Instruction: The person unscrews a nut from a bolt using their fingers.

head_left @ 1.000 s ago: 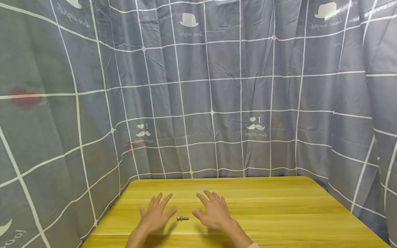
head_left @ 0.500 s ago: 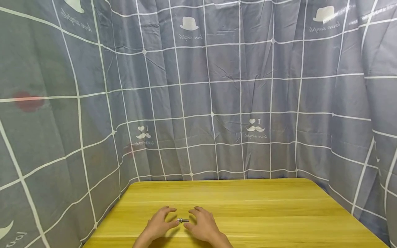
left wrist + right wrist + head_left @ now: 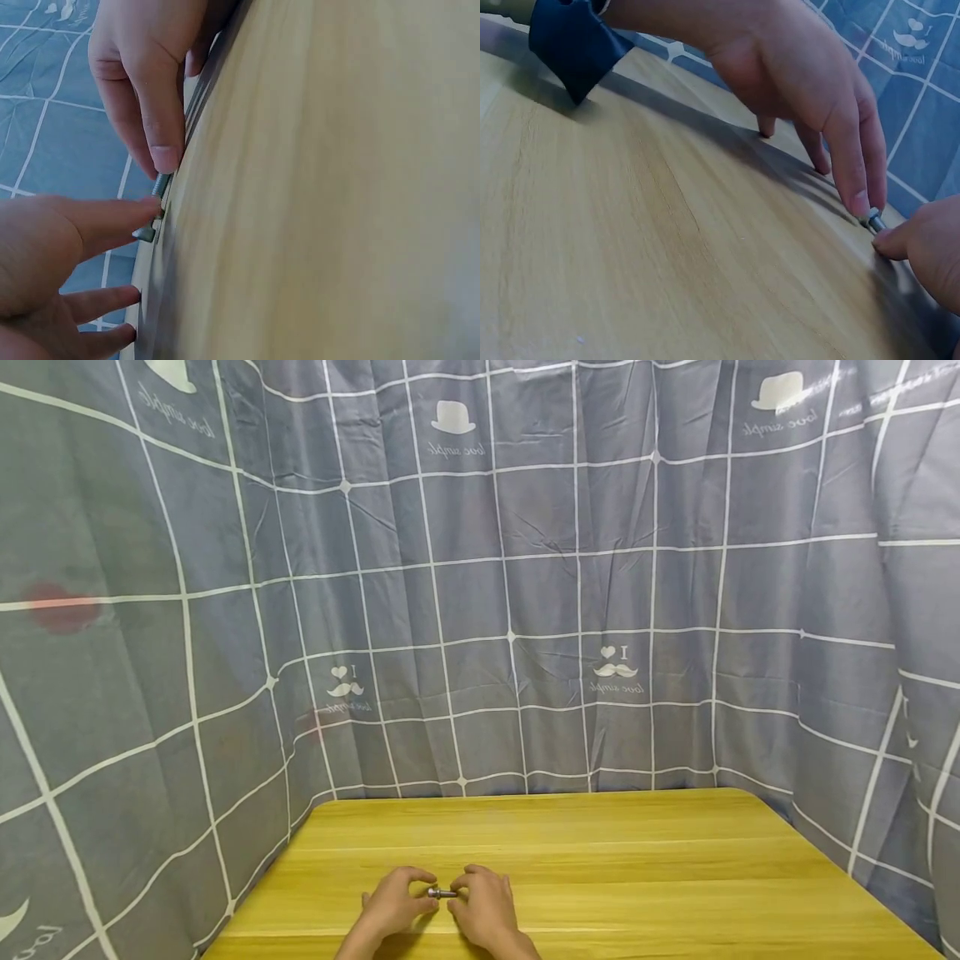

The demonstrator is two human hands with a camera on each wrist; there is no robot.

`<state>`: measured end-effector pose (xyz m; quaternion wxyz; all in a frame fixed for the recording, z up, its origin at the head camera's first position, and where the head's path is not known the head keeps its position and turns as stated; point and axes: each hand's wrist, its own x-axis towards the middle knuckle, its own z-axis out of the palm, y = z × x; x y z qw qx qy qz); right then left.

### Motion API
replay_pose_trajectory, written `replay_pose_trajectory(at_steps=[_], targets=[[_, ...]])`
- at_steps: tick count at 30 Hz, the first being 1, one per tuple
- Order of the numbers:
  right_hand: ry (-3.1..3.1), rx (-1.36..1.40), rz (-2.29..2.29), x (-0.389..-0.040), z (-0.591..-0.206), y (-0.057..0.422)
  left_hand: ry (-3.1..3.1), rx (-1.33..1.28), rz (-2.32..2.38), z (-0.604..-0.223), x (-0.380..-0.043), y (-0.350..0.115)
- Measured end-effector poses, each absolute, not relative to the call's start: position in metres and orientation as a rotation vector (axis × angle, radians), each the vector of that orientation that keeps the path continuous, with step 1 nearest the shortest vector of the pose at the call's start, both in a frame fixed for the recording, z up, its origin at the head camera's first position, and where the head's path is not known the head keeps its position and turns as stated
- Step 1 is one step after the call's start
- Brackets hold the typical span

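A small metal bolt (image 3: 442,893), with a nut on its shank near the head, lies on the wooden table (image 3: 675,877) between the two hands. My left hand (image 3: 393,903) pinches its head end between thumb and fingers. On the threaded end, the thumb and fingers of my right hand (image 3: 483,906) close in a pinch. The left wrist view gives the bolt head (image 3: 145,235) sticking out below the left hand, with the right fingertips covering the thread's tip. In the right wrist view the left fingertips partly hide the bolt (image 3: 876,221).
A grey curtain (image 3: 540,593) with white grid lines hangs behind the table and along both sides. Around the left wrist is a dark strap (image 3: 574,49). The tabletop stretches away beyond the hands to its back edge.
Both hands have come down and inward from spread fingers above the table to the bolt's two ends. Their fingers have curled and closed on it. The bolt has hardly moved.
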<state>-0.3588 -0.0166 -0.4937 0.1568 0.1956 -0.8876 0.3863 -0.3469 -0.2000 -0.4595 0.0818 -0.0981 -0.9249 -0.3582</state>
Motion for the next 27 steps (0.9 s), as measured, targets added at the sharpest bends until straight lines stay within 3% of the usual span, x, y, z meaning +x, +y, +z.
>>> replay_pose_trajectory(at_steps=[27], targets=[[-2.488,0.594,1.109,-0.367,-0.489,-0.016,-2.753,-0.285,-0.964,-0.453,-0.357,-0.2]])
